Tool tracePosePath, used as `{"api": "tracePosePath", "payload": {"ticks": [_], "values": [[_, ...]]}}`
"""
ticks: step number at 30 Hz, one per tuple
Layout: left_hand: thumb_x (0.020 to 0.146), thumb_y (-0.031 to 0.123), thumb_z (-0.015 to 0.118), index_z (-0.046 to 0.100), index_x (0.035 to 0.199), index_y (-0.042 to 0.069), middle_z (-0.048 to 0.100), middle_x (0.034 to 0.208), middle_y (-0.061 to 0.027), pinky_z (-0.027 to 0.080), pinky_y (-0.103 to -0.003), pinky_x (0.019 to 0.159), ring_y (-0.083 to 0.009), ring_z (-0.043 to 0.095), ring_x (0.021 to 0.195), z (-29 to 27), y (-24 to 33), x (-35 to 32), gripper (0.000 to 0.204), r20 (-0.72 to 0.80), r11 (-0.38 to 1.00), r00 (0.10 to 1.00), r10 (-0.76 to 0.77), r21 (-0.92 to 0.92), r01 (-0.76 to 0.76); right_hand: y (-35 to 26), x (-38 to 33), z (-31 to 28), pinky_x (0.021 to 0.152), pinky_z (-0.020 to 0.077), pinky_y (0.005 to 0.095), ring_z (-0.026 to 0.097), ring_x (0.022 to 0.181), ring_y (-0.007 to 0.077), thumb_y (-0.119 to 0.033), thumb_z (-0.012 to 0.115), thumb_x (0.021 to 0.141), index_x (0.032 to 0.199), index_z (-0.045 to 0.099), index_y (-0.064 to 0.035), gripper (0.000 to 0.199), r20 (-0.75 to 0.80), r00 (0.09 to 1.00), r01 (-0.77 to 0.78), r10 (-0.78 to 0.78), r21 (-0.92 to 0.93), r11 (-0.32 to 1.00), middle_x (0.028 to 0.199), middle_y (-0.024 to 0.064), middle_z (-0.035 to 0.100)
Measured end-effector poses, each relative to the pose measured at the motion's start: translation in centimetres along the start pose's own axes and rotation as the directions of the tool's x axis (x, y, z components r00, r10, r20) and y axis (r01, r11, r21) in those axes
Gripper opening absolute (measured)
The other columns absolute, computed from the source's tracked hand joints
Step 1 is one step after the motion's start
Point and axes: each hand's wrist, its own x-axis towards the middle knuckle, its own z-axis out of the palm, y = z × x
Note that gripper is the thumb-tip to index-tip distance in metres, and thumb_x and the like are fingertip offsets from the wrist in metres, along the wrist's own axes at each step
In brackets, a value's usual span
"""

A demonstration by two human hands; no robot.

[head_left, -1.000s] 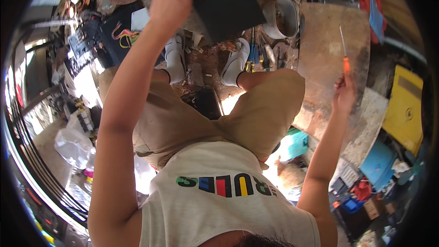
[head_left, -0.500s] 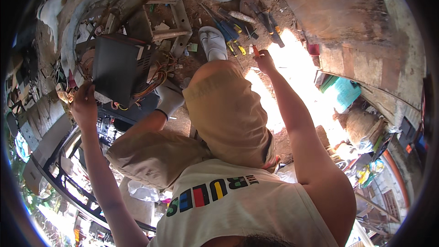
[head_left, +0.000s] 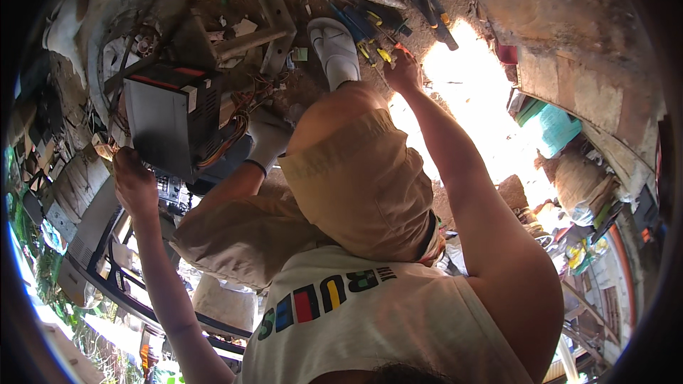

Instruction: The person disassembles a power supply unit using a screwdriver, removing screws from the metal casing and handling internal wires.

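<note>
The black power supply unit [head_left: 160, 117], a metal box with a bundle of coloured cables [head_left: 231, 139], stands tilted at the left. My left hand [head_left: 136, 183] is closed on its near left corner; the fingertips are partly hidden. My right hand [head_left: 404, 73] is low over the ground, beyond my raised knee, with its fingers closed around an orange-handled screwdriver [head_left: 403, 49]. Just left of that hand lie several screwdrivers with yellow and black handles [head_left: 366, 50] and blue-handled pliers [head_left: 356, 23]. My sandalled foot [head_left: 334, 46] rests beside these tools.
Beyond the power supply lies a wooden frame [head_left: 281, 21]. More dark-handled tools [head_left: 434, 14] lie on the dirt at the far side. A teal basket [head_left: 551, 128] stands at the right by wooden boards [head_left: 569, 92]. Bright sunlight washes out the ground right of my hand.
My right hand has moved slightly away from me and left, bringing the orange-handled screwdriver down to the other tools. The power supply has tilted and shifted left with my left hand.
</note>
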Motion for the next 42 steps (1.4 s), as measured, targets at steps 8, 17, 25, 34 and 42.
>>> {"api": "tracePosePath", "payload": {"ticks": [8,17,25,34,42], "values": [[0.101,0.013,0.055,0.063,0.105,0.003,0.067,0.102,-0.0163,0.053,-0.046,0.08,-0.0376,0.067,0.094,0.6,-1.5,-0.2,0.014,-0.128,0.973,0.991,0.035,-0.222,-0.063,-0.8,1.8,2.8,0.093,0.0525,0.0513,0.063,0.112,0.0402,-0.026,0.063,0.089,0.121,0.061,-0.0131,0.034,-0.184,0.983,0.023,-0.016,0.033,0.999,0.125,0.0202,0.062],[0.098,0.014,0.066,0.071,0.108,-0.001,0.075,0.1,-0.0146,0.061,-0.035,0.076,-0.0242,0.075,0.09,1.1,-2.2,-0.8,0.019,-0.172,0.947,0.985,-0.027,-0.319,-0.03,3.2,3.7,1.2,0.085,0.057,0.0487,0.072,0.098,0.0345,-0.034,0.062,0.092,0.117,0.066,-0.019,0.029,0.102,0.995,0.018,-0.016,-0.023,1.0,0.104,0.0151,0.074],[0.098,0.015,0.066,0.07,0.111,0.0,0.075,0.099,-0.0135,0.059,-0.035,0.079,-0.0237,0.075,0.09,1.7,-2.7,-2.3,0.02,-0.12,0.907,0.973,-0.198,-0.398,0.136,-2.4,3.4,6.1,0.087,0.0563,0.0531,0.07,0.105,0.0396,-0.045,0.058,0.094,0.116,0.067,-0.0149,0.039,0.142,0.99,0.066,-0.019,-0.332,0.941,0.112,0.0186,0.072],[0.096,0.016,0.069,0.063,0.121,0.006,0.074,0.105,-0.0071,0.056,-0.032,0.082,-0.0183,0.072,0.096,2.2,0.0,-1.3,0.028,-0.038,0.649,0.932,-0.36,-0.728,0.222,-1.7,4.8,7.6,0.078,0.0554,0.0562,0.071,0.095,0.0427,-0.038,0.065,0.092,0.132,0.054,-0.0179,0.047,0.024,0.987,0.158,-0.157,-0.262,0.952,0.099,0.0211,0.073],[0.091,0.037,0.075,0.049,0.141,0.0,0.062,0.132,-0.018,0.054,-0.036,0.093,-0.0265,0.067,0.114,3.9,1.1,-3.4,0.067,0.137,0.336,0.942,-0.308,-0.91,0.242,-3.0,1.8,-6.7,0.073,0.0553,0.0443,0.07,0.09,0.0302,-0.015,0.063,0.091,0.155,0.031,-0.0207,0.072,0.008,0.988,0.154,-0.155,0.093,0.984,0.101,0.0183,0.069]]}}
